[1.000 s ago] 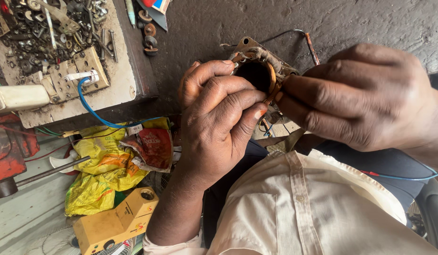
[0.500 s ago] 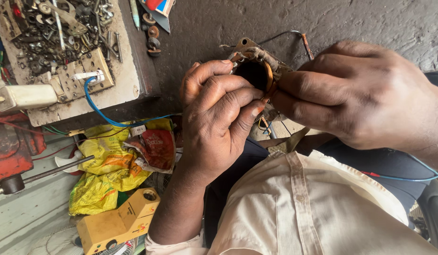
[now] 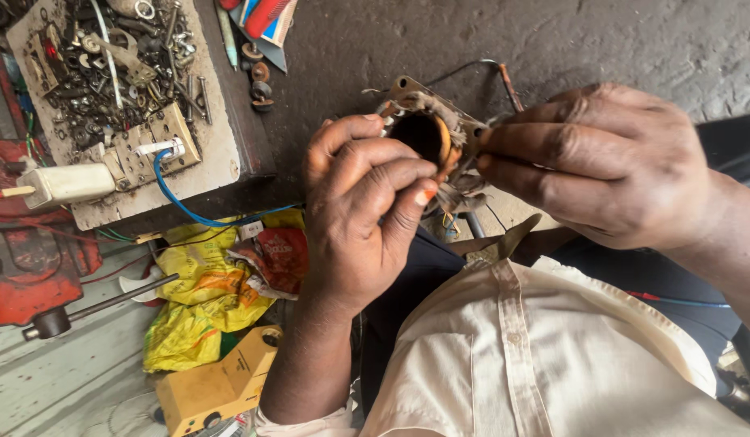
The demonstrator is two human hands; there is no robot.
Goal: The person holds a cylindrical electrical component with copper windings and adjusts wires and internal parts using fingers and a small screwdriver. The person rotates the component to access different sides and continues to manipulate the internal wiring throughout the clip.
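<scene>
Both of my hands grip a small motor stator [image 3: 430, 139], a metal frame with a round dark bore and frayed brownish windings. My left hand [image 3: 367, 218] curls around its left side, thumb and fingertips at the rim of the bore. My right hand [image 3: 605, 166] pinches its right edge, fingers pressed on the metal frame. A thin dark wire [image 3: 480, 69] loops out of the stator's top. The lower part of the stator is hidden behind my fingers. My cream shirt [image 3: 545, 356] fills the bottom right.
A white tray [image 3: 217, 158] of screws, nuts and scrap metal lies at the top left, with a white plug [image 3: 63, 184] and a blue cable [image 3: 177, 202]. Below lie yellow plastic bags [image 3: 201, 299], a yellow boxy tool [image 3: 217, 388] and a red machine [image 3: 27, 275]. The floor is grey concrete.
My hands and the stator keep nearly the same pose. The view has shifted slightly, and my left fingers have closed a little over the bore's rim.
</scene>
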